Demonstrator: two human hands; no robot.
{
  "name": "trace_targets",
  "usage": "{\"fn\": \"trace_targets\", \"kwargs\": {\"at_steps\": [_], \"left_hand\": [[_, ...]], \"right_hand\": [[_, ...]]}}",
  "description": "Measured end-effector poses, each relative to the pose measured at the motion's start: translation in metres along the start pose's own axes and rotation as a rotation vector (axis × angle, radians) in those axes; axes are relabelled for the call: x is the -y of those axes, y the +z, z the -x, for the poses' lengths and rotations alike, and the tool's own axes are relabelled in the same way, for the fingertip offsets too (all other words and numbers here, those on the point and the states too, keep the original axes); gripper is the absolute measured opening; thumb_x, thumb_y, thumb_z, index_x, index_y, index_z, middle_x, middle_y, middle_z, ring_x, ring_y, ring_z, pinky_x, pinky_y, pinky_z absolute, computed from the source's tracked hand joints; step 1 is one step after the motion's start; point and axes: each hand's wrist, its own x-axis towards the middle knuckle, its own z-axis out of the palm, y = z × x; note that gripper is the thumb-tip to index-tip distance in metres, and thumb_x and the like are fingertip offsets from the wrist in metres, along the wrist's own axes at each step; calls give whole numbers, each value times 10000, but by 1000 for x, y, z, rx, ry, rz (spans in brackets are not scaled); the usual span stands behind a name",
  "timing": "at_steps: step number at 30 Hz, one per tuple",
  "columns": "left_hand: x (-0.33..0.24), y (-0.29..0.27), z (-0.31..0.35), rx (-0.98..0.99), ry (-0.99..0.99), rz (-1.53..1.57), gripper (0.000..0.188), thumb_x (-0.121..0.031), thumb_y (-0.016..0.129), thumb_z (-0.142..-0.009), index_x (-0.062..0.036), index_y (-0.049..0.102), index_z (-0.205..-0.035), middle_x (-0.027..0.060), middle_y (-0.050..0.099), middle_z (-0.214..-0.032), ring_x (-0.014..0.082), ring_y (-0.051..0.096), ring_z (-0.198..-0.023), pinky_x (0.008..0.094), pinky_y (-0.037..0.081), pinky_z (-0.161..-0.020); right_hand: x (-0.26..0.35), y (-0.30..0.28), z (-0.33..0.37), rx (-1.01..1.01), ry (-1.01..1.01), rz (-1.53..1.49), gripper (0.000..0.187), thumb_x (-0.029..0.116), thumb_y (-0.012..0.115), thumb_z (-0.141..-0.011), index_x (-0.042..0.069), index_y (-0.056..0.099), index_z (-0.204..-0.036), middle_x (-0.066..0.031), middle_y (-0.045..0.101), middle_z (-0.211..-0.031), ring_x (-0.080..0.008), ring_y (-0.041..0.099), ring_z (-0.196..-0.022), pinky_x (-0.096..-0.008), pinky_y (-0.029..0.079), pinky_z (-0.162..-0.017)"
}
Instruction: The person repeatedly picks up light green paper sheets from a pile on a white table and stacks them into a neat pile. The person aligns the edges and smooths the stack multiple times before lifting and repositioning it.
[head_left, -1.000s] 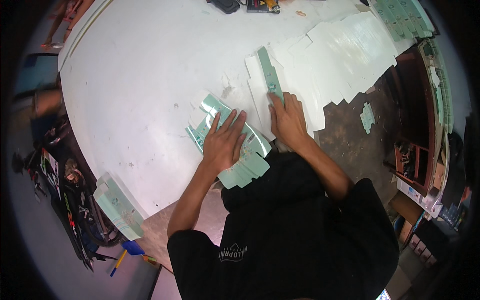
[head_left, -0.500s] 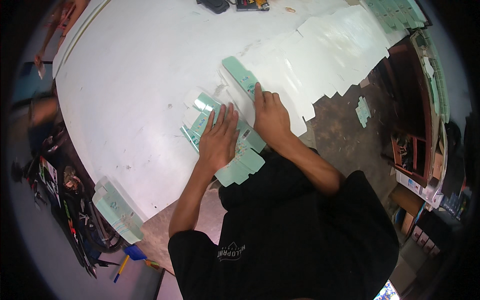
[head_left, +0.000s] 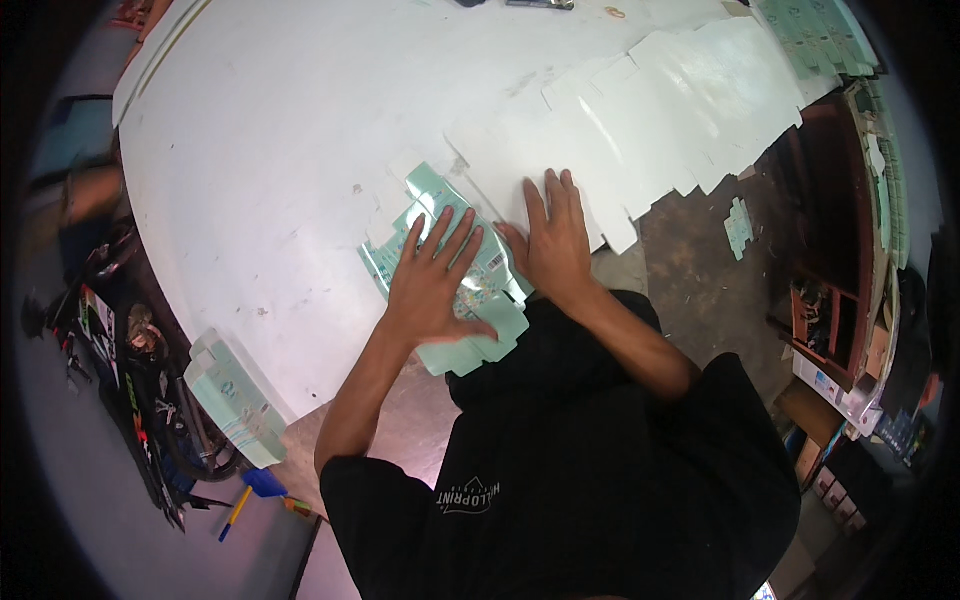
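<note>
A mint-green printed carton blank [head_left: 492, 268] lies flat, printed face up, with its near flaps reaching past the table's edge towards my black shirt. My left hand [head_left: 432, 285] rests on it, fingers spread and pointing away from me. Just to the right, my right hand [head_left: 556, 240] lies with its fingers stretched out on the white blanks [head_left: 585, 140], its thumb close to the green blank's right edge. Those white blanks overlap in a long row running to the far right. Neither hand grips anything.
The white table [head_left: 250, 200] has a curved left edge. A green carton stack [head_left: 235, 400] sits at its near-left corner, and more green blanks [head_left: 815, 35] lie at the far right. One small green blank [head_left: 738, 228] is on the floor. A bicycle [head_left: 130, 400] stands at the left.
The green strip under my right hand no longer shows; white board is seen there. My right hand has gone from pointing to lying flat. My left fingers have spread wider.
</note>
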Motion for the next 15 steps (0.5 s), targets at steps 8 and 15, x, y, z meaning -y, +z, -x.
{"fn": "trace_targets", "kwargs": {"at_steps": [8,15], "left_hand": [[12,20,0,-86,6,-98,535,-355,667,-978,-115,630,-1455,142,491,-1625,370,389,-1540,575,256,-1257],[-1,21,-17,-107,-51,-115,540,-339,655,-989,-136,614,-1487,152,481,-1630,390,407,-1522,560,273,-1251]], "right_hand": [[-7,-17,-25,151,24,-171,369,-4,659,-962,-8,659,-1331,-217,642,-1040,-390,652,-948,-476,535,-791],[-36,-3,-26,299,-54,-285,472,139,740,-898,-28,637,-1327,-218,608,-1168,-364,579,-1119,-431,479,-892]]}}
